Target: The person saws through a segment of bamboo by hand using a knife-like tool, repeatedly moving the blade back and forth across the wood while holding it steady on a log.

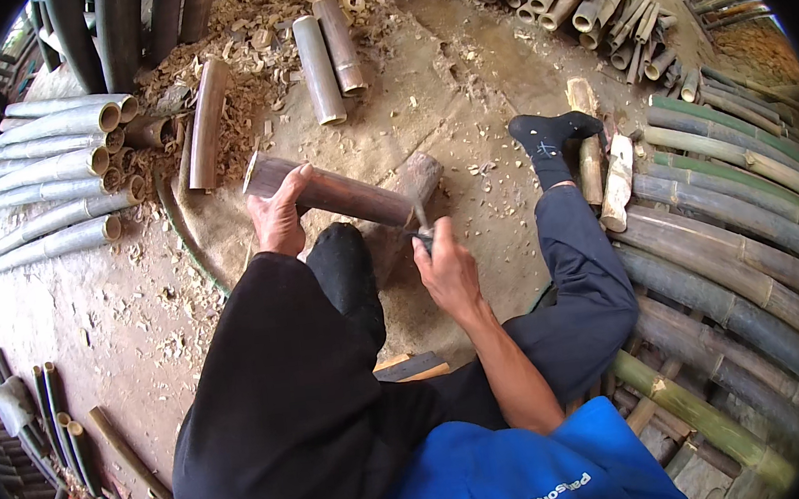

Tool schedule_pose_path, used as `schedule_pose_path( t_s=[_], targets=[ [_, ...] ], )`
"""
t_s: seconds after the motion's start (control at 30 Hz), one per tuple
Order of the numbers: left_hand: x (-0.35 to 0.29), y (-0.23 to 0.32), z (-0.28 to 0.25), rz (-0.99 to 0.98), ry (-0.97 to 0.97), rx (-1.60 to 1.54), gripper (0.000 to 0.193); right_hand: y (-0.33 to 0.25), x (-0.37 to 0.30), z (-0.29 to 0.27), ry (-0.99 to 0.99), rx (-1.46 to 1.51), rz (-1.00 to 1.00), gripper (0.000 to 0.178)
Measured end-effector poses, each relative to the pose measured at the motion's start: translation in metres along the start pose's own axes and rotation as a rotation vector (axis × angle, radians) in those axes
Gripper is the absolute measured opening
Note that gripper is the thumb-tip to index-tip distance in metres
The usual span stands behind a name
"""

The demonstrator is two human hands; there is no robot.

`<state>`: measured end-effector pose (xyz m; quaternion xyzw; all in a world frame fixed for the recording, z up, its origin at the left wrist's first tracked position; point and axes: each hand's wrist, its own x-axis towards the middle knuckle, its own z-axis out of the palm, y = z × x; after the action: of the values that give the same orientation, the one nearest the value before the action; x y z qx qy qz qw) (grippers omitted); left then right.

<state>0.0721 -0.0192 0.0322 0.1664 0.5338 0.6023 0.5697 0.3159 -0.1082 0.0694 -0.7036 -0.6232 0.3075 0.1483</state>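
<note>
A person sits on the ground, a black sleeve and blue clothing filling the near edge of the view. The right hand (447, 269) clenches a small dark blade tool (422, 228), most of it hidden inside the fist, its tip meeting the near end of a brown bamboo section (328, 189). The left hand (278, 218) wraps its fingers (289, 185) over the far part of that section, which lies tilted across a wooden block (422, 178), largely hidden beneath it. A black-socked foot (547, 134) rests beside split bamboo pieces (604, 172). Beyond, two cut tubes (327, 50) lie among shavings (254, 33); pale poles (56, 177) stack at left, partly cut off.
</note>
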Motion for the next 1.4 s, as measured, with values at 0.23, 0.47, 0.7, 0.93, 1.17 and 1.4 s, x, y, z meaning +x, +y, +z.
schedule_pose_path(
  t_s=[0.23, 0.47, 0.7, 0.93, 1.17, 1.4],
  targets=[
    [0.004, 0.004, -0.024, 0.041, -0.088, 0.017, 0.035, -0.048, -0.011, -0.031, 0.007, 0.119, -0.116, 0.029],
    [0.008, 0.002, -0.010, 0.112, -0.172, -0.082, 0.037, 0.026, 0.014, 0.001, -0.141, -0.143, 0.138, 0.039],
    [0.009, -0.003, -0.035, 0.004, -0.130, 0.101, 0.035, -0.027, -0.011, -0.024, 0.259, 0.247, -0.326, 0.027],
    [-0.004, 0.002, -0.017, -0.008, -0.028, -0.025, 0.056, -0.007, -0.005, -0.016, -0.107, -0.049, 0.137, 0.037],
    [0.001, 0.000, -0.014, 0.059, -0.145, -0.010, 0.040, -0.020, -0.005, -0.019, 0.041, 0.090, -0.049, 0.033],
    [0.006, 0.009, -0.028, 0.018, -0.250, -0.005, 0.040, -0.034, -0.005, -0.029, -0.064, 0.010, 0.013, 0.033]
  ],
)
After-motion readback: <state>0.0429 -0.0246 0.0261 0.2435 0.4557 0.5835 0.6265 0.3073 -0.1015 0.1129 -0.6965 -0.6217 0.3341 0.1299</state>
